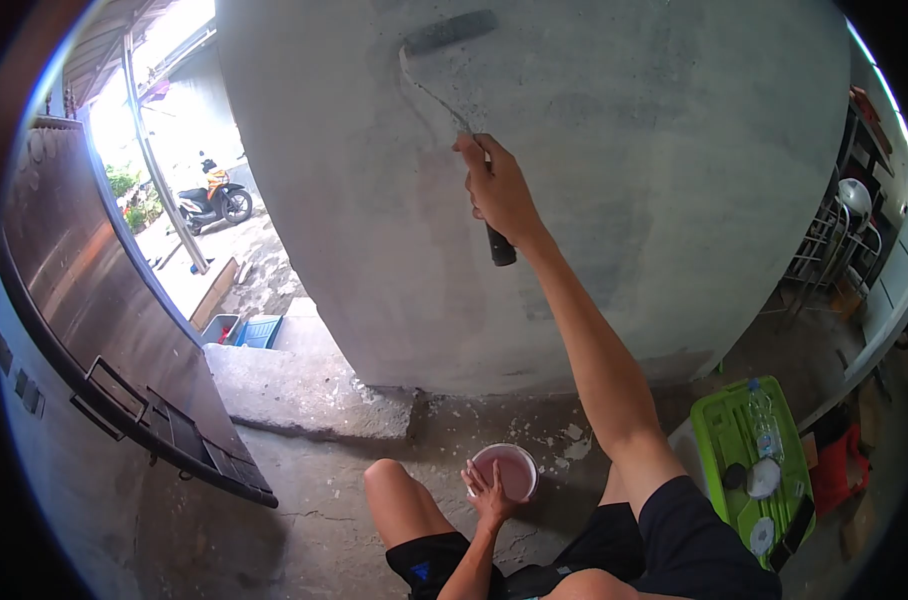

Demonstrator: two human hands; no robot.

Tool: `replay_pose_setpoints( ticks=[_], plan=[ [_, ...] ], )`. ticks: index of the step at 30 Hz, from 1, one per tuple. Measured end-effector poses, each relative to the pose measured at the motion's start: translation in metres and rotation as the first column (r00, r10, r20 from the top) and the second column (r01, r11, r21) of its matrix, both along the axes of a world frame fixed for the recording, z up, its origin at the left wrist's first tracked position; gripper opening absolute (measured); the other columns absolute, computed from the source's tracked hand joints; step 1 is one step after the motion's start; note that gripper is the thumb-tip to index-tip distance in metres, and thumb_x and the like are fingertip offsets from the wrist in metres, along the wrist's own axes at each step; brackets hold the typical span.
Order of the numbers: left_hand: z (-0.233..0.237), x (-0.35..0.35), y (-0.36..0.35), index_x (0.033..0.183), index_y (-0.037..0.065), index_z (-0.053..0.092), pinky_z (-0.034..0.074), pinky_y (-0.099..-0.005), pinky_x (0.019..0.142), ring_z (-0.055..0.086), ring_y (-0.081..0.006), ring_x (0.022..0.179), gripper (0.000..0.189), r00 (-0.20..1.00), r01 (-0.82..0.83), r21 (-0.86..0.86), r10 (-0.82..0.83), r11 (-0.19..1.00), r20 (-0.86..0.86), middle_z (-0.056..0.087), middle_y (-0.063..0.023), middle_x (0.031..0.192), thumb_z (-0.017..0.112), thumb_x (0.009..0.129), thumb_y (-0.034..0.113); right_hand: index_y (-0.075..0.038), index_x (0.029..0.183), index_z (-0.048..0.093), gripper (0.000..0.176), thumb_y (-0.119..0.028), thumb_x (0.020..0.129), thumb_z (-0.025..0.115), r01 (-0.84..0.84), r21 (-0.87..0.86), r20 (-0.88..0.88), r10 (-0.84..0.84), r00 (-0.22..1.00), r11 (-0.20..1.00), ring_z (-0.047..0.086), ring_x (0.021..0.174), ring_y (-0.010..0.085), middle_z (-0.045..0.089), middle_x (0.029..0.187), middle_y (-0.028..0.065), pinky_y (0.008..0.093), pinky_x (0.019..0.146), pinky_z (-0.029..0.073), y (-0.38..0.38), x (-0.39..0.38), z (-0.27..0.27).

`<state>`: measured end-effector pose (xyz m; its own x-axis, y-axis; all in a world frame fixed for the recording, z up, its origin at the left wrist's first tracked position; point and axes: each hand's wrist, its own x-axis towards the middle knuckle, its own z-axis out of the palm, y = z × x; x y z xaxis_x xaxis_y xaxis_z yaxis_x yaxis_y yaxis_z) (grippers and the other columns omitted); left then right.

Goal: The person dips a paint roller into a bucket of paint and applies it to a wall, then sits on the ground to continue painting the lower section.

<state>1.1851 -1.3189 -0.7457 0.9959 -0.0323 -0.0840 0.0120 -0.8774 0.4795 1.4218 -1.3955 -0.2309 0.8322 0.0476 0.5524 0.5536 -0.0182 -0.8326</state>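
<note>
My right hand [499, 190] is raised in front of a grey wall [374, 250], its fingers wrapped round the black handle of a paint roller [452, 32]. The roller's sleeve lies against the upper part of the wall, where darker patches show. Down by my knees, my left hand [489, 497] grips the left rim of a small white bucket [524, 470]. Some of its fingers reach over the opening. Inside the bucket is a pale pinkish content that I cannot make out well.
A green plastic lid or tray [709, 430] at the right holds a clear bottle [764, 425] and small round items. On the left stands a metal door [104, 260]; beyond its opening are a concrete step [304, 390], a blue tray [261, 331] and a motorbike [214, 200].
</note>
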Motion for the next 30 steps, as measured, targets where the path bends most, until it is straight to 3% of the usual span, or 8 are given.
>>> replay_pose_setpoints(
  ticks=[2,7,11,14,17,23,25,30],
  plan=[
    [-0.001,0.000,0.000,0.152,0.024,0.019,0.036,-0.0738,0.087,-0.005,-0.0549,0.140,0.134,1.000,0.005,0.005,-0.005,1.000,0.015,-0.010,-0.0297,0.154,0.087,0.043,0.062,-0.003,0.107,0.057,0.042,-0.044,0.099,0.050,0.036,-0.013,0.029,-0.036,0.999,0.999,0.033,0.043,0.0034,0.037,0.054,-0.0052,0.0227,0.039,0.030,0.007,0.005,-0.005],
    [0.001,0.000,0.000,0.152,0.024,0.020,0.035,-0.0730,0.088,-0.004,-0.0549,0.140,0.133,0.999,0.011,0.017,-0.012,1.000,0.035,-0.010,-0.0295,0.154,0.086,0.044,0.064,-0.004,0.107,0.057,0.041,-0.044,0.100,0.048,-0.036,0.149,0.000,0.036,0.999,0.988,0.034,0.038,0.0040,0.036,0.049,-0.0045,0.0230,0.036,0.031,0.028,-0.004,-0.062],
    [-0.003,-0.001,0.001,0.152,0.024,0.021,0.035,-0.0727,0.089,-0.004,-0.0551,0.140,0.131,0.999,0.005,0.015,-0.006,1.000,0.038,-0.009,-0.0300,0.154,0.085,0.045,0.065,-0.006,0.110,0.057,0.042,-0.045,0.099,0.048,-0.053,0.254,-0.203,0.106,0.973,0.966,0.036,0.037,0.0043,0.037,0.049,-0.0044,0.0233,0.036,0.032,0.034,-0.027,-0.138],
    [0.002,0.000,0.002,0.152,0.024,0.021,0.035,-0.0726,0.089,-0.003,-0.0553,0.140,0.131,1.000,0.000,0.011,0.000,1.000,0.020,-0.008,-0.0298,0.154,0.085,0.045,0.064,-0.007,0.111,0.057,0.041,-0.045,0.099,0.048,-0.079,0.317,-0.273,0.170,0.947,0.945,0.036,0.037,0.0045,0.037,0.049,-0.0046,0.0238,0.036,0.032,0.036,-0.039,-0.150],
    [0.003,0.000,0.003,0.152,0.025,0.020,0.036,-0.0725,0.089,-0.003,-0.0555,0.140,0.131,1.000,0.006,0.016,-0.006,1.000,-0.015,-0.008,-0.0297,0.154,0.085,0.046,0.064,-0.006,0.111,0.057,0.043,-0.046,0.099,0.049,-0.108,0.326,-0.219,0.187,0.958,0.939,0.035,0.037,0.0050,0.037,0.049,-0.0044,0.0245,0.037,0.032,0.041,-0.030,-0.111],
    [0.007,-0.001,0.001,0.152,0.025,0.018,0.036,-0.0730,0.088,-0.003,-0.0553,0.140,0.131,1.000,0.011,0.015,-0.011,1.000,0.028,-0.008,-0.0305,0.154,0.085,0.046,0.065,-0.002,0.110,0.056,0.048,-0.048,0.098,0.048,-0.122,0.287,0.069,0.107,0.992,0.950,0.036,0.040,0.0061,0.037,0.050,-0.0034,0.0258,0.039,0.034,0.049,0.008,0.012],
    [0.005,-0.002,0.002,0.152,0.025,0.019,0.036,-0.0730,0.088,-0.002,-0.0553,0.140,0.131,1.000,0.017,0.020,-0.017,1.000,0.023,-0.008,-0.0306,0.154,0.085,0.046,0.065,-0.002,0.109,0.056,0.049,-0.049,0.098,0.048,-0.109,0.298,0.057,0.096,0.994,0.948,0.036,0.040,0.0060,0.038,0.050,-0.0034,0.0260,0.039,0.034,0.050,0.012,0.038],
    [0.003,-0.003,0.002,0.152,0.024,0.019,0.036,-0.0730,0.087,-0.001,-0.0555,0.139,0.130,0.998,0.020,0.002,-0.020,1.000,0.058,-0.008,-0.0308,0.153,0.085,0.047,0.065,-0.002,0.108,0.056,0.048,-0.048,0.099,0.047,-0.089,0.276,0.073,0.072,0.995,0.957,0.035,0.039,0.0059,0.037,0.049,-0.0037,0.0255,0.038,0.033,0.047,0.013,0.007]
  ],
)
